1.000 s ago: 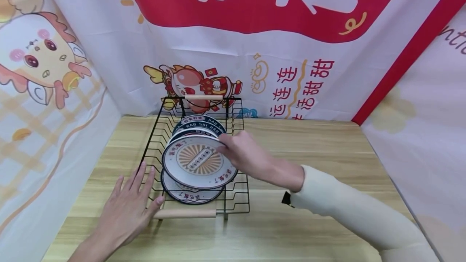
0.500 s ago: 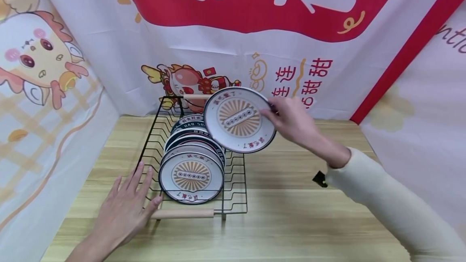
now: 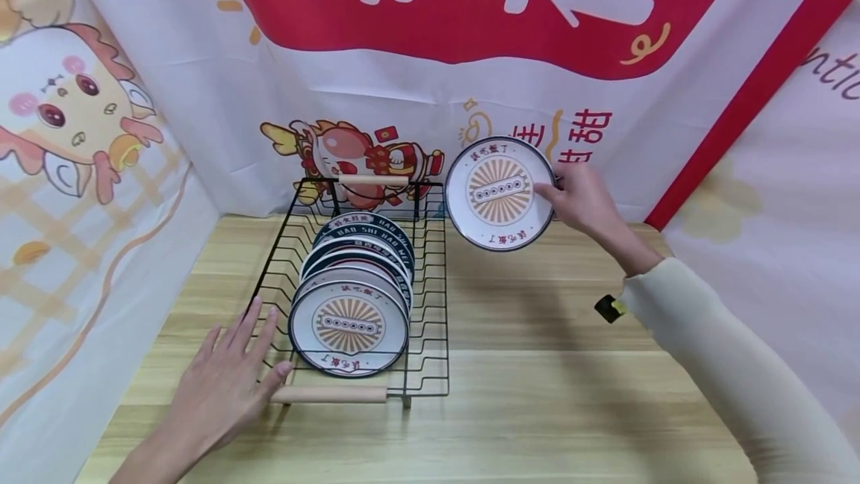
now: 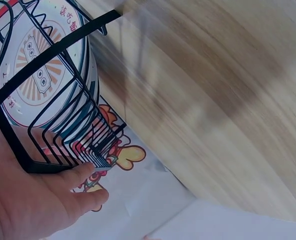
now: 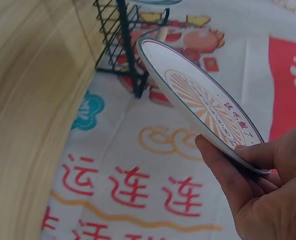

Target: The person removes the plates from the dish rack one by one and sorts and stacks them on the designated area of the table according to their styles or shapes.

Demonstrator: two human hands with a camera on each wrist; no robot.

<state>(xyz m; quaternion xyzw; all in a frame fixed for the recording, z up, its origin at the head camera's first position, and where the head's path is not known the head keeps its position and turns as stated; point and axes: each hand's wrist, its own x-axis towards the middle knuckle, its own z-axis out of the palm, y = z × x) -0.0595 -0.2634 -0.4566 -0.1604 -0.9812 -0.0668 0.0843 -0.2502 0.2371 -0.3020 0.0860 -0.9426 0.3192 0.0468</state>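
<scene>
My right hand point(image 3: 584, 196) pinches the right rim of a white plate point(image 3: 499, 194) with an orange sunburst, held in the air to the right of the rack's far end. In the right wrist view the thumb lies on the face of this plate point(image 5: 202, 100) and the fingers are behind it. Several plates point(image 3: 349, 327) stand in a row in a black wire dish rack point(image 3: 430, 320), the front one white, darker rims behind. My left hand point(image 3: 225, 379) rests with spread fingers against the rack's left side, its thumb near the front wooden handle point(image 3: 329, 394).
The rack stands on a wood-grain table point(image 3: 537, 394). A printed cloth point(image 3: 376, 81) hangs close behind it, and another cloth point(image 3: 87, 208) borders the left side. A second wooden handle point(image 3: 372, 180) is on the rack's far end.
My right hand has lifted the white plate out of the rack and carried it up and to the right. The left hand stays at the rack's side.
</scene>
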